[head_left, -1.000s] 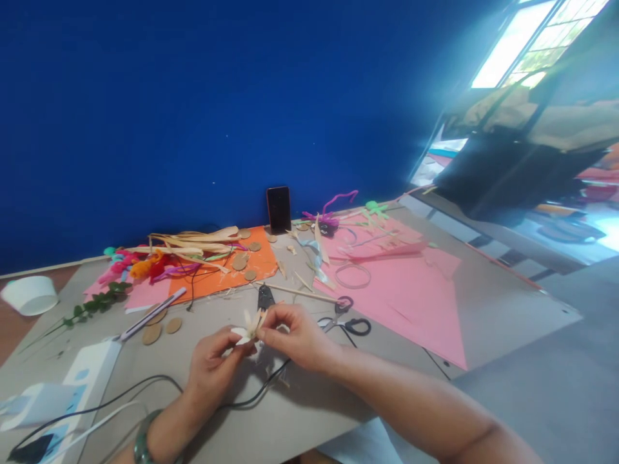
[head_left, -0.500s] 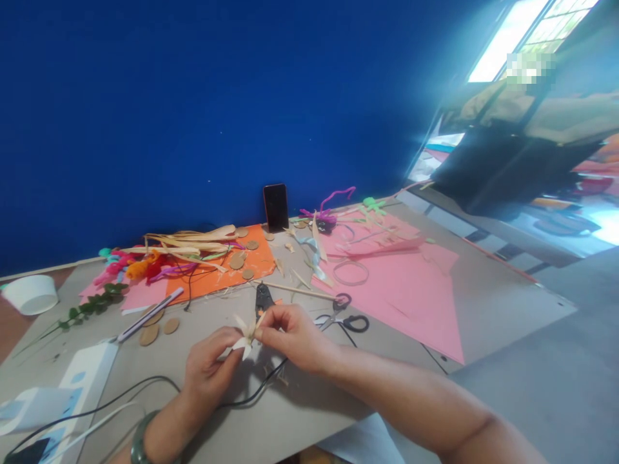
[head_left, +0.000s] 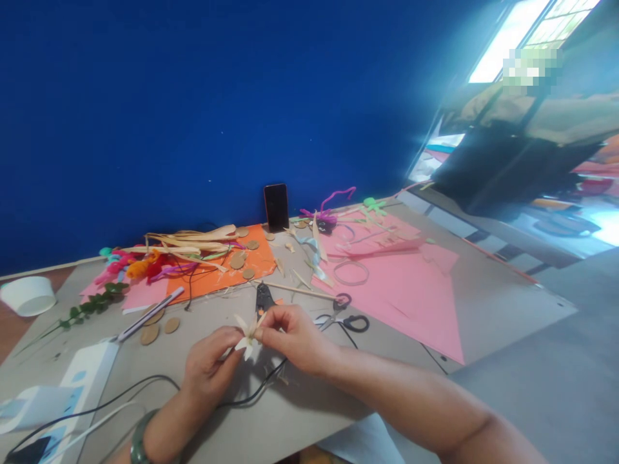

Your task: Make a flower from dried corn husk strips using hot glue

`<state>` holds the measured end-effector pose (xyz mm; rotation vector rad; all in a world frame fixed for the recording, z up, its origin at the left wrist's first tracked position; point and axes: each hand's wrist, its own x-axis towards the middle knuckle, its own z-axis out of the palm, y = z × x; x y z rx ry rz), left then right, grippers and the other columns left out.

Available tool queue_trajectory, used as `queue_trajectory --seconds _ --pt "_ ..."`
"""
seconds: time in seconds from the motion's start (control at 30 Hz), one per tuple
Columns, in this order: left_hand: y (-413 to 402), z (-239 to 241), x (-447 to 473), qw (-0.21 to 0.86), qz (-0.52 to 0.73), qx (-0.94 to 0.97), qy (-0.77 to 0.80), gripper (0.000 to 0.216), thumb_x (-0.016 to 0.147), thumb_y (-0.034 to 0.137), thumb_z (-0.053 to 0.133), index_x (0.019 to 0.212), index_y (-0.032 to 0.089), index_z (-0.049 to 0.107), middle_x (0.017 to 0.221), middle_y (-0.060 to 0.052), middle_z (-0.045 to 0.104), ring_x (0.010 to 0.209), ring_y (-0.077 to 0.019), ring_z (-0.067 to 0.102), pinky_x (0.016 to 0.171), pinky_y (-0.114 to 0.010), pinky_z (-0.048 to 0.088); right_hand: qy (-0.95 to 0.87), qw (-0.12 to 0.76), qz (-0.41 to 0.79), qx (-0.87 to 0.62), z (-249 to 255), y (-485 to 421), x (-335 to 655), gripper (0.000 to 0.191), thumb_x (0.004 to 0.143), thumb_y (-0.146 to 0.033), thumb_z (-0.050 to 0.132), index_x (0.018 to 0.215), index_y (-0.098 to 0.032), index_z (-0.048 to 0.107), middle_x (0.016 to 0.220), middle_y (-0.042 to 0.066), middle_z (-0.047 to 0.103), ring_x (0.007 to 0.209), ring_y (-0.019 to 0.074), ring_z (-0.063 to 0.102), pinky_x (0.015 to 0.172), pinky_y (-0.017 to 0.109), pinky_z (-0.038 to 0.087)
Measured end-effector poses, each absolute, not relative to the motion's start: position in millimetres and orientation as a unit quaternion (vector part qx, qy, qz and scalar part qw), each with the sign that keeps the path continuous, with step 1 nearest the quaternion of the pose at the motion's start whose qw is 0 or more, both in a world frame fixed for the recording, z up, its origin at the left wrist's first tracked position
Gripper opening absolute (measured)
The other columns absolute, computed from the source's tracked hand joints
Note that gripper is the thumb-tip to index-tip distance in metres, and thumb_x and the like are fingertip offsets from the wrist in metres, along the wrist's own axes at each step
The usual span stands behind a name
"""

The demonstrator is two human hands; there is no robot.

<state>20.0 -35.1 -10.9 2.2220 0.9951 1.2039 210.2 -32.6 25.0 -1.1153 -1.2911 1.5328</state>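
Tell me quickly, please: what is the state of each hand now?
Left hand: closed, holding the pale flower-like piece.
Right hand: closed, pinching the same piece's other side.

No text, label, brand, number or sign can be read (the power strip (head_left: 99, 359) included).

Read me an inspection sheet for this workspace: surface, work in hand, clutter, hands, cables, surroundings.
Surface: grey tabletop, scraps scattered.
Work in hand: pale petalled piece, held above the tabletop.
Clutter: scissors, pink paper, orange paper, brown discs.
Left hand: pinches the piece's left side.
Right hand: pinches its right side.
Cables: black cable crosses near the hands; white cable by the power strip.
Surroundings: blue wall, upright phone, another person at right.
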Motion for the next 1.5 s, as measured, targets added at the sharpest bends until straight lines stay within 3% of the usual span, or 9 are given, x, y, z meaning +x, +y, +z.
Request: queue_trajectory --seconds 0.27,0.6,0.9,1.5 --pt "-34.3 -7.3 24.8 0.257 0.452 0.765 0.379 0.017 0.083 0.021 0.056 0.072 0.018 0.068 0.069 -0.006 0.071 0.062 -0.0155 0.065 0.058 -0.022 0.050 -0.534 0.415 0.592 -0.438 22.8 -32.5 211.9 0.026 0.071 -0.037 0.073 0.065 -0.013 0.066 0.059 -0.001 0.062 0.055 0.0085 0.048 0.055 0.021 0.039" --pt "-35.0 -14.3 22.6 0.284 0.429 0.737 0.439 0.019 0.085 0.024 0.057 0.072 0.018 0.069 0.067 -0.004 0.071 0.060 -0.0142 0.065 0.058 -0.021 0.051 -0.583 0.411 0.573 -0.403 27.8 -32.6 215.2 0.018 0.078 -0.030 0.066 0.079 -0.013 0.074 0.072 0.004 0.071 0.067 0.0136 0.061 0.068 0.025 0.047" --pt "-36.5 -11.3 26.4 0.294 0.445 0.724 0.438 0.019 0.083 0.024 0.057 0.069 0.017 0.068 0.063 -0.003 0.070 0.057 -0.0139 0.065 0.054 -0.020 0.050 -0.680 0.471 0.380 -0.414 20.5 -34.4 210.2 0.008 0.079 -0.020 0.065 0.073 -0.019 0.072 0.069 0.002 0.070 0.064 0.0136 0.060 0.079 0.031 0.043" --pt "-37.9 -2.1 27.8 0.219 0.447 0.770 0.400 0.016 0.081 0.017 0.059 0.068 0.019 0.067 0.064 0.000 0.070 0.056 -0.0116 0.064 0.054 -0.017 0.048 -0.686 0.473 0.366 -0.414 20.3 -35.0 209.9 0.007 0.077 -0.018 0.070 0.070 -0.018 0.070 0.065 0.000 0.067 0.064 0.0132 0.059 0.074 0.029 0.039"
